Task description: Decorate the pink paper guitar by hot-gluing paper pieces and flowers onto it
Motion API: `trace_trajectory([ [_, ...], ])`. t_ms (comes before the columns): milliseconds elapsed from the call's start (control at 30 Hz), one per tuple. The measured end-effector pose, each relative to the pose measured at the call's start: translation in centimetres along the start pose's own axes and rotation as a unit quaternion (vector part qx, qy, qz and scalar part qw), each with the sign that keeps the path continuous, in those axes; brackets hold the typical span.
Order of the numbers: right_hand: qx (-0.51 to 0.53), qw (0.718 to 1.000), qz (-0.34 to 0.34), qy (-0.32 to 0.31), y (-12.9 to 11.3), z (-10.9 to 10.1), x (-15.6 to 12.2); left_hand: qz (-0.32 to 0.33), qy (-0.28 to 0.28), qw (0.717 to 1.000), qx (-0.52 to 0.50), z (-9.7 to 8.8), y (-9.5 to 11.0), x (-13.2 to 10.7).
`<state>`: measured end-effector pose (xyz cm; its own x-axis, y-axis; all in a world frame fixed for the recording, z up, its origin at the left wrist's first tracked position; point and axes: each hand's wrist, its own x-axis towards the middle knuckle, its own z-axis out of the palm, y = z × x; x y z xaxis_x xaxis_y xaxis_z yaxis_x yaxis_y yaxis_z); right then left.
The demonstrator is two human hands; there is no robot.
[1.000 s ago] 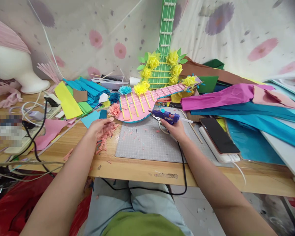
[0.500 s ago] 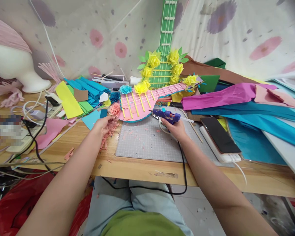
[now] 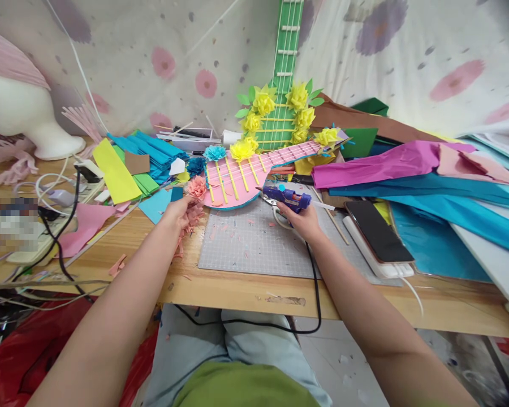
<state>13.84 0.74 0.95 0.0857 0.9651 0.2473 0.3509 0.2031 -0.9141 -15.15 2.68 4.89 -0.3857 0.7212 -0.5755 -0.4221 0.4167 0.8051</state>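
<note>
A pink paper guitar (image 3: 233, 180) with yellow strips and white strings lies at the back of the grey cutting mat (image 3: 237, 243). My left hand (image 3: 178, 213) is closed at its lower left end, fingers on a coral paper flower (image 3: 196, 187). Coral paper scraps (image 3: 193, 215) lie under that hand. Along the guitar's upper edge sit a light blue flower (image 3: 214, 152), a dark blue flower (image 3: 195, 166) and a yellow flower (image 3: 243, 150). My right hand (image 3: 304, 219) grips a purple glue gun (image 3: 286, 198), its nozzle pointing left by the guitar's rim. Scissors (image 3: 280, 216) lie beneath the gun.
Behind stands a green paper guitar (image 3: 275, 130) with yellow flowers. Rolled magenta paper (image 3: 373, 164), blue paper and a phone (image 3: 377, 232) lie right. A power strip (image 3: 38, 237) and cables are left. The glue gun's black cord (image 3: 318, 305) loops over the table's front edge.
The view has shifted very slightly. Both hands keep their places, the left at the coral flower and the right around the glue gun.
</note>
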Motion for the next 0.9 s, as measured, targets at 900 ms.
trace_trajectory([
  [900,0.012,1.000,-0.004,0.003,0.7,0.0,0.2,0.037,-0.039,0.998,0.031,-1.7,0.9,-1.7],
])
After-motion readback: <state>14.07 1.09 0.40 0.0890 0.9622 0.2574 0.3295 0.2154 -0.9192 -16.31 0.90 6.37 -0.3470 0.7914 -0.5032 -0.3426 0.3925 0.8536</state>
